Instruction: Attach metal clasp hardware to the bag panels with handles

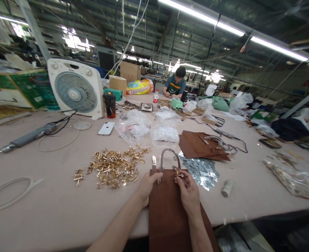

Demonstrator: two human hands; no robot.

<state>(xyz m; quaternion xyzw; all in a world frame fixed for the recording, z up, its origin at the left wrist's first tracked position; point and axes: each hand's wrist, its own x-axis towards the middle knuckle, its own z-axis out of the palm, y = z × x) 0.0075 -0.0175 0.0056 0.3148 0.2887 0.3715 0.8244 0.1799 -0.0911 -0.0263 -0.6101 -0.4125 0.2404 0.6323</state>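
Observation:
A brown leather bag panel hangs over the table's front edge, with a wrapped handle arching above its top. My left hand grips the panel's upper left edge, thumb on the front beside a gold fitting. At the upper right, the fingers of my right hand are closed on a small gold clasp against the panel, near the handle's end. A pile of gold clasps lies left of the panel. Flat silver metal plates are heaped to its right.
More brown panels with handles are stacked behind the plates. A grey electric screwdriver, a white fan, a phone and a dark bottle stand or lie left. A small cylinder lies right. Another person sits across the table.

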